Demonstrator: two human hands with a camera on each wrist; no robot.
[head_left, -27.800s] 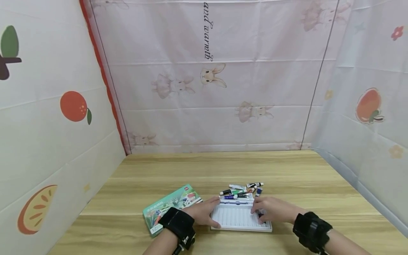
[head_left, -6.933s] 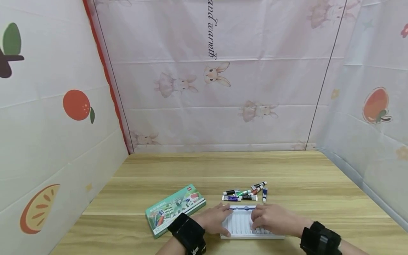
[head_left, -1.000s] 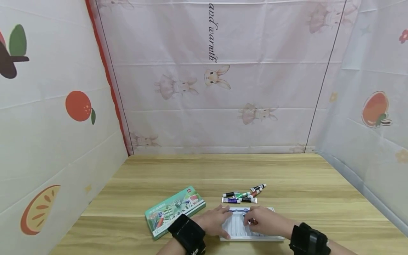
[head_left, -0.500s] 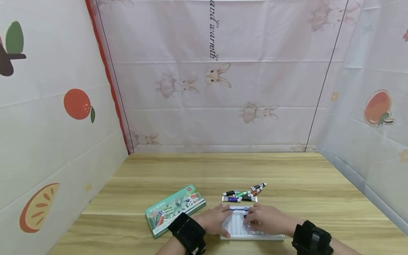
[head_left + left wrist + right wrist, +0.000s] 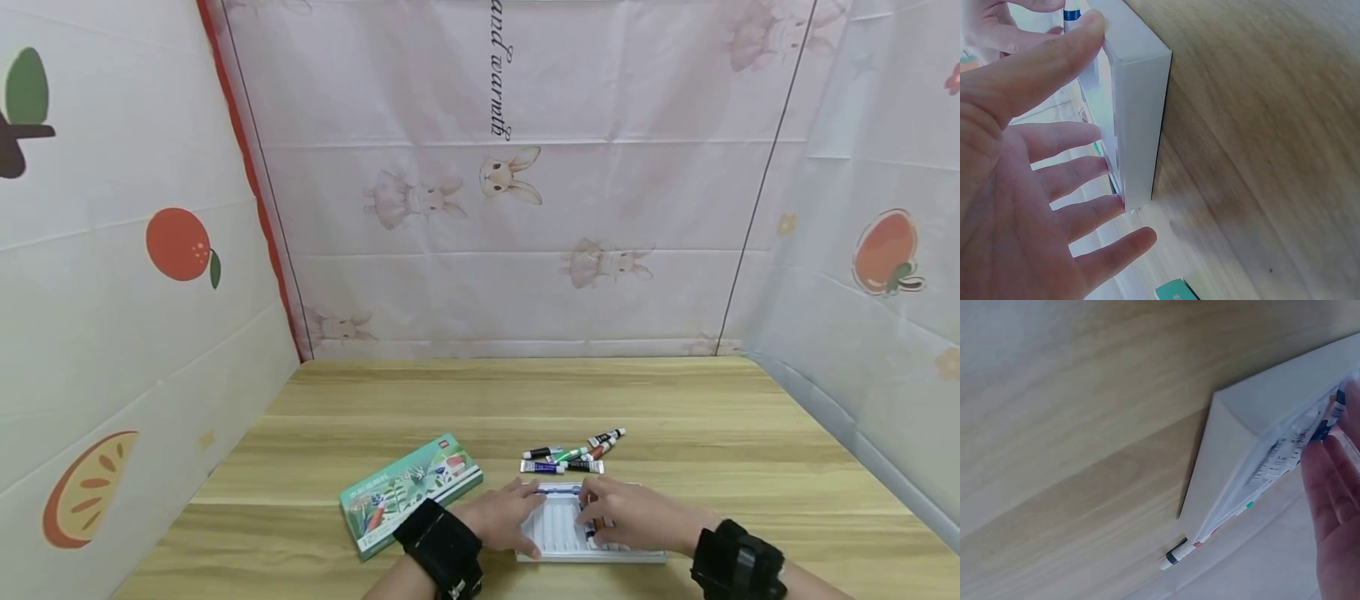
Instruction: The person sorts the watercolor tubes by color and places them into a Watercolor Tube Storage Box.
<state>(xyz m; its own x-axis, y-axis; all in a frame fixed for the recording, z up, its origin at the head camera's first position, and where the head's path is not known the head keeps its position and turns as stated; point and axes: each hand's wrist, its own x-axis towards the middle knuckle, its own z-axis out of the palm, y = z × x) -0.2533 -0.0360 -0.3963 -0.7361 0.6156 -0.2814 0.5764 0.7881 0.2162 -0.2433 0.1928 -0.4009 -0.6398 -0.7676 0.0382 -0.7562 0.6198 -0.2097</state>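
Note:
A white plastic tray [image 5: 553, 531] with narrow slots lies before me. My left hand [image 5: 498, 517] rests at its left end, thumb on the near rim and fingers, nearly straight and spread, against the end in the left wrist view. My right hand [image 5: 637, 515] is over the middle of the tray and pinches a small paint tube [image 5: 1327, 422] with a dark blue band. Several white-labelled tubes [image 5: 1277, 456] lie in the right-hand slots, partly hidden by the hand in the head view.
Behind the tray lie several loose paint tubes, among them a purple one [image 5: 542, 467], a green one [image 5: 573, 455] and a reddish-brown one [image 5: 598, 451]. A green printed box [image 5: 411, 496] sits at the left. Printed cloth [image 5: 465, 283] walls the wooden table [image 5: 360, 400].
Compared with the earliest frame, fewer tubes lie behind the tray; a blue one left the pile within the last several seconds. Over the last second my right hand shifts slightly above the slots.

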